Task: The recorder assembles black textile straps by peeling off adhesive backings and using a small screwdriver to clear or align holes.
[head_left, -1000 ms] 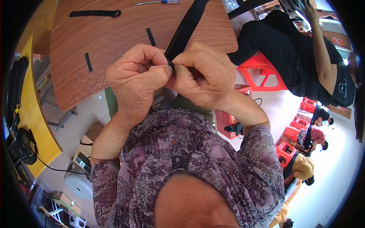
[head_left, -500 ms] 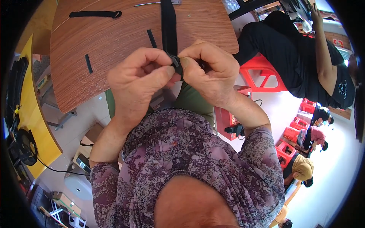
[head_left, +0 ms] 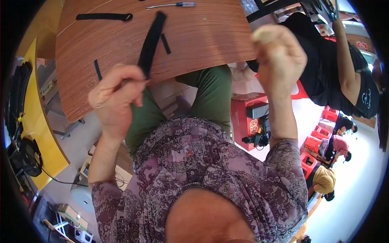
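My left hand (head_left: pixel 119 97) is closed, pinching the lower end of a wide black fabric strap (head_left: pixel 150 44). From my fingers the strap slants up and to the right over the brown wood-grain table (head_left: pixel 210 44). My right hand (head_left: pixel 279 56) is raised beyond the table's right edge, well apart from the strap. Its fingers are curled together and blurred; whatever they hold, if anything, I cannot make out. A short black strip (head_left: pixel 165 43) lies just right of the strap, and another (head_left: pixel 97 69) lies above my left hand.
A black strap with a looped end (head_left: pixel 103 16) lies at the table's far left, and a screwdriver (head_left: pixel 172 5) at its far edge. A red box (head_left: pixel 243 121) stands right of my knees. A person in black (head_left: pixel 316 60) sits close on the right.
My hands have parted. The left moved left and down with the strap, whose far end now shows on the table; the right swung up and right, away from it.
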A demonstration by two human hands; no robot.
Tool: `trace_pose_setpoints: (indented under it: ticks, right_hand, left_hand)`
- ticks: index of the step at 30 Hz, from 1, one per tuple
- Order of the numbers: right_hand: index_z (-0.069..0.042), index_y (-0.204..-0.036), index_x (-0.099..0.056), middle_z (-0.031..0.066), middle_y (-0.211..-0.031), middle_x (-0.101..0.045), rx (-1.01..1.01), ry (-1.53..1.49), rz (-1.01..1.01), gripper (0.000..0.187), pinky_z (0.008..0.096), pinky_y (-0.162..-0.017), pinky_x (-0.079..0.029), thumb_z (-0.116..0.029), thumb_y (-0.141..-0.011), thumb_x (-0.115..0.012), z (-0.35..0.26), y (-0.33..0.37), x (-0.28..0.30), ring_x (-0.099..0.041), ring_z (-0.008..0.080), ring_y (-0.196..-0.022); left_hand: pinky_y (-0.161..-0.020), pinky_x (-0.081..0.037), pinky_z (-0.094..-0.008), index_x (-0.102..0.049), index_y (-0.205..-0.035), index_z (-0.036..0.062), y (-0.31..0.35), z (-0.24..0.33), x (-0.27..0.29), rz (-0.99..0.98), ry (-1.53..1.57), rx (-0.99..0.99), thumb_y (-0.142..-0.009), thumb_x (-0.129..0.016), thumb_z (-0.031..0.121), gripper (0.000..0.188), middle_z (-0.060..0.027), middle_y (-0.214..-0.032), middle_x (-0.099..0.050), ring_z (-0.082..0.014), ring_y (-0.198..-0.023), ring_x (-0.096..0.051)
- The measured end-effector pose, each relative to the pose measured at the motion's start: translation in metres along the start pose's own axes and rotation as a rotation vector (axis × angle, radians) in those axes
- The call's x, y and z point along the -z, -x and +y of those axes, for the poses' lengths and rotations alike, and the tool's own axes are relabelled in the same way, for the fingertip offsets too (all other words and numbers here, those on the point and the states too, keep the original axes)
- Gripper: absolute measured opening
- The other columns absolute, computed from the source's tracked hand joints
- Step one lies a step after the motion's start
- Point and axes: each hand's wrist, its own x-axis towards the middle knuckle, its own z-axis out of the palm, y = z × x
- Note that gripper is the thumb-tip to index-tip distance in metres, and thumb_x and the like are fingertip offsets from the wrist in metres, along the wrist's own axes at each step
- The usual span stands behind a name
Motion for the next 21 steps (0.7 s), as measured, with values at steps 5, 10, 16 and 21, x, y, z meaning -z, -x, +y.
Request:
trace_pose_setpoints:
  ticks: [5,10,16,21]
  right_hand:
    - [0.000,-0.087,-0.064,0.0047,-0.071,-0.060,-0.063,0.168,-0.337,0.010,0.0246,-0.055,-0.044,-0.006,-0.079,-0.066,-0.006,0.015,-0.045,-0.056,0.0105,-0.063]
    - [0.000,-0.095,-0.064,0.0073,-0.079,-0.062,0.125,0.281,-0.494,0.014,0.0242,-0.058,-0.044,-0.007,-0.082,-0.065,-0.004,0.015,-0.045,-0.057,0.0123,-0.066]
    - [0.001,-0.087,-0.062,0.0107,-0.075,-0.058,0.405,0.515,-0.408,0.021,0.0303,-0.052,-0.044,-0.003,-0.069,-0.072,-0.006,0.021,-0.050,-0.057,0.0223,-0.062]
    - [-0.002,-0.077,-0.055,0.0099,-0.070,-0.051,0.619,0.605,-0.502,0.021,0.0366,-0.046,-0.040,-0.006,-0.064,-0.070,0.000,0.020,-0.045,-0.055,0.0259,-0.062]
  left_hand:
    - [-0.052,-0.045,-0.0182,-0.065,-0.085,-0.0043,-0.007,0.014,-0.027,-0.035,0.195,-0.017,-0.080,-0.058,-0.008,0.009,-0.0056,-0.082,-0.059,-0.0077,-0.061,-0.056]
    - [-0.054,-0.046,-0.0182,-0.065,-0.086,-0.0040,-0.007,0.016,-0.031,-0.041,0.135,-0.098,-0.080,-0.058,-0.008,0.009,-0.0050,-0.083,-0.060,-0.0077,-0.063,-0.057]
    - [-0.053,-0.044,-0.0185,-0.065,-0.083,-0.0039,-0.005,0.020,-0.037,-0.053,-0.022,-0.133,-0.076,-0.057,-0.010,0.012,-0.0044,-0.079,-0.060,-0.0066,-0.062,-0.056]
    - [-0.052,-0.043,-0.0223,-0.065,-0.080,-0.0021,-0.003,0.021,-0.038,-0.086,-0.173,-0.220,-0.071,-0.058,-0.009,0.013,-0.0054,-0.074,-0.060,-0.0089,-0.058,-0.055]
